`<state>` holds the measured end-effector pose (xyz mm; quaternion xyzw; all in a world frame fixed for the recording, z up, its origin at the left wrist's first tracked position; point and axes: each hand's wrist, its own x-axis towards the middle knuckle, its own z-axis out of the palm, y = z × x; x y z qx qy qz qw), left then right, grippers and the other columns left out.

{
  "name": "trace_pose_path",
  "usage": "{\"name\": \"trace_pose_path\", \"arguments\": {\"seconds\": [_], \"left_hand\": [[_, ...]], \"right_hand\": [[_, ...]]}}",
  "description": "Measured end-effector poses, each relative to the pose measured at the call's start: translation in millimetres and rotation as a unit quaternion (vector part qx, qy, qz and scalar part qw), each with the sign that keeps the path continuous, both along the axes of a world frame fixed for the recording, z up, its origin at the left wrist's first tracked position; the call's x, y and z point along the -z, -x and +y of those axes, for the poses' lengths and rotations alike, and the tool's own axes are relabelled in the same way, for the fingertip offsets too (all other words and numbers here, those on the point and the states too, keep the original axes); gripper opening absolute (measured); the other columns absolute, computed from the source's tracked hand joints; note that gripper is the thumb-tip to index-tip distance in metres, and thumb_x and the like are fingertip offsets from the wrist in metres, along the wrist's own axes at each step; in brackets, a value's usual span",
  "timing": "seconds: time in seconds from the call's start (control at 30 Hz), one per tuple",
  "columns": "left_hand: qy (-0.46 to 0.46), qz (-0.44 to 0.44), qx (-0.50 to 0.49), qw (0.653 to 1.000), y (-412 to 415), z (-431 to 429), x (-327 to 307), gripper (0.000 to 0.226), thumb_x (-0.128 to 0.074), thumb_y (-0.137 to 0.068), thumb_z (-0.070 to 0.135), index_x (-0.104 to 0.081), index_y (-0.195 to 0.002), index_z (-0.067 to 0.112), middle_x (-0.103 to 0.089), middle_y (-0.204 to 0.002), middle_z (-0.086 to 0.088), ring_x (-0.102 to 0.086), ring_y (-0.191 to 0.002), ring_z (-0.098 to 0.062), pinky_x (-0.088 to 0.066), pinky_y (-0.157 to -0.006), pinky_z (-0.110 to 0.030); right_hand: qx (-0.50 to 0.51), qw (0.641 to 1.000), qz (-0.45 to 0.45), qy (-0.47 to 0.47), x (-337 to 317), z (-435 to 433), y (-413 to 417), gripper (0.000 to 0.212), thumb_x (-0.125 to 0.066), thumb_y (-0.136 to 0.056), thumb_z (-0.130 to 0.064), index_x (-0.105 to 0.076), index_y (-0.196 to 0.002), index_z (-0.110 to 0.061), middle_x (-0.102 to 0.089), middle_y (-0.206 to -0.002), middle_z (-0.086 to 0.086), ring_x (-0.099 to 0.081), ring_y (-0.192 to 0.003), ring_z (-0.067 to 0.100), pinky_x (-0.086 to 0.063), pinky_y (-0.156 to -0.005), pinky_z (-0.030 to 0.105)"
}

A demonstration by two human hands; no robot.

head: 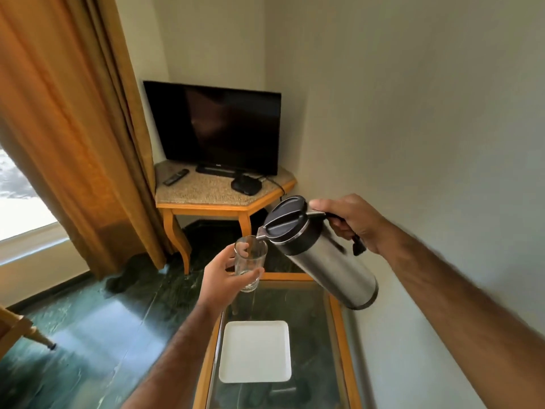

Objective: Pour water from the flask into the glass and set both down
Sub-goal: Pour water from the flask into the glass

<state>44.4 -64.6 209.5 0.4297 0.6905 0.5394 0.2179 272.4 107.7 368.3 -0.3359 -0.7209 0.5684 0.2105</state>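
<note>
My right hand (351, 222) grips the black handle of a steel flask (327, 261) with a black lid. The flask is tilted, its spout over the rim of a clear glass (250, 261). My left hand (221, 278) holds the glass upright in the air, above the far left corner of a glass-topped table (336, 320). I cannot make out a stream of water; the glass looks almost empty.
A white square tray (255, 351) lies on the glass-topped table with a wooden frame, which stands against the right wall. Beyond it a corner table (206, 190) carries a TV, a remote and a small black box. An orange curtain hangs at the left.
</note>
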Motion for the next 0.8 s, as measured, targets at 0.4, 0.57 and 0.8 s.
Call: {"name": "trace_pose_path", "arguments": {"seconds": [0.4,0.57,0.8], "left_hand": [[0.003,-0.022,-0.010,1.000,-15,-12,-24,0.050,-0.092,-0.072,0.038,-0.064,-0.109,0.054,-0.069,-0.106,0.038,-0.061,-0.107,0.003,-0.045,-0.080,-0.018],[0.006,-0.038,-0.020,0.999,-19,-16,-24,0.051,-0.093,-0.073,0.034,-0.062,-0.112,0.049,-0.069,-0.116,0.019,-0.062,-0.107,-0.003,-0.049,-0.094,-0.033],[0.012,-0.041,-0.033,0.999,-17,-21,-21,0.047,-0.093,-0.072,0.036,-0.065,-0.105,0.052,-0.071,-0.108,0.025,-0.062,-0.106,0.001,-0.047,-0.091,-0.030]], "right_hand": [[-0.141,0.973,-0.181,-0.029,-70,-2,38,0.054,-0.080,-0.075,-0.066,-0.058,-0.047,-0.025,-0.047,-0.048,-0.007,-0.038,-0.043,0.009,-0.035,-0.044,0.020],[-0.180,0.954,-0.237,-0.031,-83,-2,59,0.054,-0.080,-0.082,-0.062,-0.060,-0.049,-0.025,-0.049,-0.050,-0.006,-0.042,-0.041,0.010,-0.039,-0.043,0.021],[-0.173,0.941,-0.286,-0.050,-96,-9,83,0.055,-0.079,-0.088,-0.056,-0.060,-0.047,-0.024,-0.050,-0.049,-0.005,-0.043,-0.040,0.010,-0.039,-0.043,0.020]]}}
